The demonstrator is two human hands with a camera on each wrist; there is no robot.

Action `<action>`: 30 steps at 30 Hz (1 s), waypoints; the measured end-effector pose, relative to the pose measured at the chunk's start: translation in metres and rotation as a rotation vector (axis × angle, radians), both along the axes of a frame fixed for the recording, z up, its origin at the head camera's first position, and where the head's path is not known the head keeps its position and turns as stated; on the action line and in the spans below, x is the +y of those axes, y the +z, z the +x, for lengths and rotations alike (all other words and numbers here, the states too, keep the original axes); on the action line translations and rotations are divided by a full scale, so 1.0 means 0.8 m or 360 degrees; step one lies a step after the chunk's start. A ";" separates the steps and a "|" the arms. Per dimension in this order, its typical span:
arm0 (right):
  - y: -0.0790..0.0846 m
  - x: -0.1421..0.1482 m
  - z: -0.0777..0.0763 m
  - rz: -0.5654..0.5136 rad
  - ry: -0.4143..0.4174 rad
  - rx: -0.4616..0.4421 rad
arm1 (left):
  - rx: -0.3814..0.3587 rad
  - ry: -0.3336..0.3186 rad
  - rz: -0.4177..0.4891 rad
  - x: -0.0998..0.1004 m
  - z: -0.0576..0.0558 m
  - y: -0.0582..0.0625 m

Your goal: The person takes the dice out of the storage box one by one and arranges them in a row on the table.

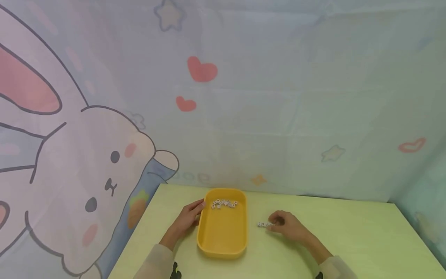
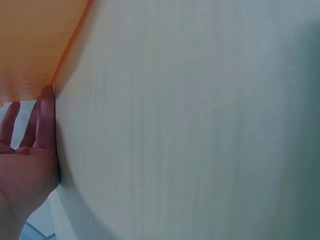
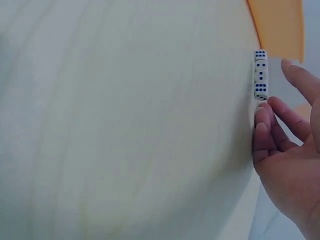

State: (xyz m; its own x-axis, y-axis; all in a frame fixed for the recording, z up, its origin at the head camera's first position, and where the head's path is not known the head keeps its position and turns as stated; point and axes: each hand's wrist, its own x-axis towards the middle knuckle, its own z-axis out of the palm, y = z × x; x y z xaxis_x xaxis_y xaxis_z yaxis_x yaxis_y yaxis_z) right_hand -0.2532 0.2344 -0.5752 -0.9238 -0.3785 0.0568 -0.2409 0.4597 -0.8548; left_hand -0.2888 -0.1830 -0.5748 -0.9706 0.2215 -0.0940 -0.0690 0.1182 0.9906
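Observation:
A yellow tray (image 1: 223,232) holds a loose group of white dice (image 1: 224,203) toward its far end. My left hand (image 1: 189,217) lies along the tray's left wall, and its fingers (image 2: 47,117) reach up straight against that side. Right of the tray, several white dice with dark pips stand in a straight row (image 3: 260,75) on the table. Around the right end of this row is my right hand (image 1: 287,226). One fingertip (image 3: 271,102) meets the end die, while the thumb (image 3: 295,72) stays apart from the row and the lower fingers bend near the tabletop.
The pale green table (image 1: 348,236) spreads to both sides of the tray. Behind it hangs a backdrop (image 1: 278,97) printed with a rabbit, hearts and stars. A small black object (image 1: 175,271) shows beside the left sleeve (image 1: 155,261).

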 end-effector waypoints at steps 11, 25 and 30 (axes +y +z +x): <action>0.047 -0.065 0.004 0.0107 -0.0006 0.0481 | 0.0003 0.0012 -0.0039 -0.008 0.002 -0.001; 0.066 -0.197 -0.026 0.0002 0.0011 0.0574 | 0.0005 -0.0062 -0.0022 0.003 0.004 0.001; 0.055 -0.228 -0.036 -0.0072 -0.0077 0.0513 | 0.0009 -0.0035 -0.0042 -0.003 0.005 0.002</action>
